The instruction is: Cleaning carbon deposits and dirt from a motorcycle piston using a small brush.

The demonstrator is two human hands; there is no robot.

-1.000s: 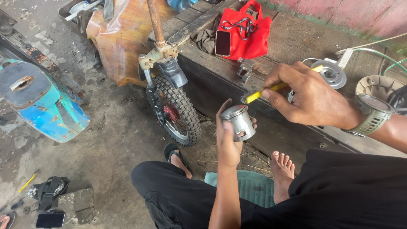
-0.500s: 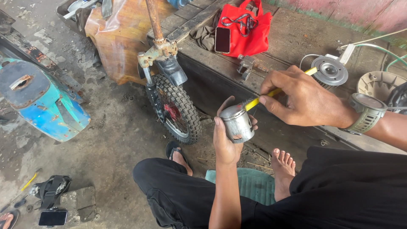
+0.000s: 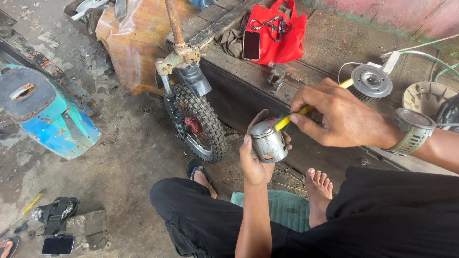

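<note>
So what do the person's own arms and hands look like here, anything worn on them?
Both forearms are bare, with no sleeves and no gloves in view. The right hand has a chunky grey-green wristwatch with a round face strapped at the wrist. The left hand and its wrist carry nothing: no watch, band or ring is visible.

Phone point(image 3: 251, 45) propped against bag point(image 3: 282, 33) on far platform point(image 3: 330, 52); wheel point(image 3: 201, 122) stood left of piston point(image 3: 268, 141); second phone point(image 3: 57, 245) laid near left.

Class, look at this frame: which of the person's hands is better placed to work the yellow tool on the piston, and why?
Right. The right hand already grips the yellow tool, its tip at the piston; the left hand cradles the piston.
</note>
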